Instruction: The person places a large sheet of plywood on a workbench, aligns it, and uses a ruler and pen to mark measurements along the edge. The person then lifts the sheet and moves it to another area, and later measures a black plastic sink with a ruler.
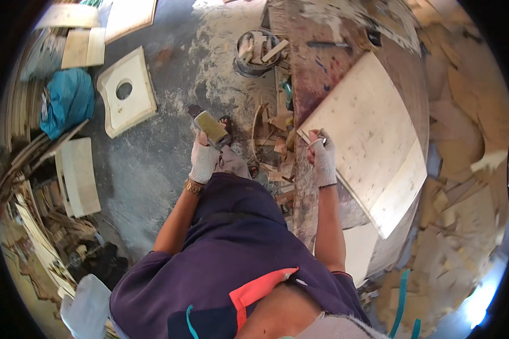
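My left hand (203,148), in a white fingerless knit glove, is closed on a tool (211,126) with a yellow rectangular face and dark parts, held over the floor in front of my legs. My right hand (322,153), gloved the same way, has its fingers curled round a small, thin metallic item that I cannot make out. It is at the left edge of a large pale plywood panel (370,138), which lies angled on a stained workbench (314,70). A dark flat tool (328,44) lies near the bench's far end.
A bucket of wood offcuts (257,53) stands beyond, with scraps (277,150) along the bench's base. At left are a board with a round hole (124,113), a blue bag (67,101) and stacked boards (73,175). Cardboard-like pieces (458,226) cover the right side.
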Motion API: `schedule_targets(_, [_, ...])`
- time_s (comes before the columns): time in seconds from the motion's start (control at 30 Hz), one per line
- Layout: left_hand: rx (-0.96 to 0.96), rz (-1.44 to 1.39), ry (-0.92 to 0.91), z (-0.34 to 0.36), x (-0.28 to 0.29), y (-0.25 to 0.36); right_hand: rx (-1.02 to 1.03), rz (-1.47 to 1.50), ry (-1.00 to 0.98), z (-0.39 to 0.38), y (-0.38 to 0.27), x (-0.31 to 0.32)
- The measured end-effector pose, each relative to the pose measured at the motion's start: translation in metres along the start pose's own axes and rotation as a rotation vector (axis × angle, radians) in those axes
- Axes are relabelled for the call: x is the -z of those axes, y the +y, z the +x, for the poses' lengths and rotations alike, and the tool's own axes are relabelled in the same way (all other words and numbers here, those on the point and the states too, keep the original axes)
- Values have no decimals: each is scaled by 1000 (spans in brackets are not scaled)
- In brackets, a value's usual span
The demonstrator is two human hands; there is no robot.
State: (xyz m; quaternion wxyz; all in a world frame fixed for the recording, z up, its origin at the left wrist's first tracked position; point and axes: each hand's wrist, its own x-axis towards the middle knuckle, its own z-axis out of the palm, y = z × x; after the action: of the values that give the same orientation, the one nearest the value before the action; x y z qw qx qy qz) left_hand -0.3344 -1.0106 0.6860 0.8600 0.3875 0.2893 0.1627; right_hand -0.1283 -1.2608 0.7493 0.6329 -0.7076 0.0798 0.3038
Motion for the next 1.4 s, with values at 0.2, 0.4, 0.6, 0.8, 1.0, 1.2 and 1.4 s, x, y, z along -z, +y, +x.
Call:
schedule_targets(0.2, [24,95,145,51,31,12,-7,-381,55,157,-28,-10])
schedule_targets(0.4, [278,487,184,123,82,13,-284,-539,111,252,-17,11])
schedule_targets(0.6, [435,732,168,218,83,10,-170,-679,145,252,-6,15])
schedule_targets(0.8, [382,910,-128,299,58,-30,-253,-660,183,249,-17,1])
schedule_targets(1.0, [271,941,-432,372,14,-79,-417,-525,239,251,-31,-2])
schedule_targets(1.2, [99,839,-558,421,-41,-123,-431,-587,317,251,-31,-12])
schedule_targets(1.4, [-74,852,-675,460,-97,-136,-440,-607,330,250,-30,-9])
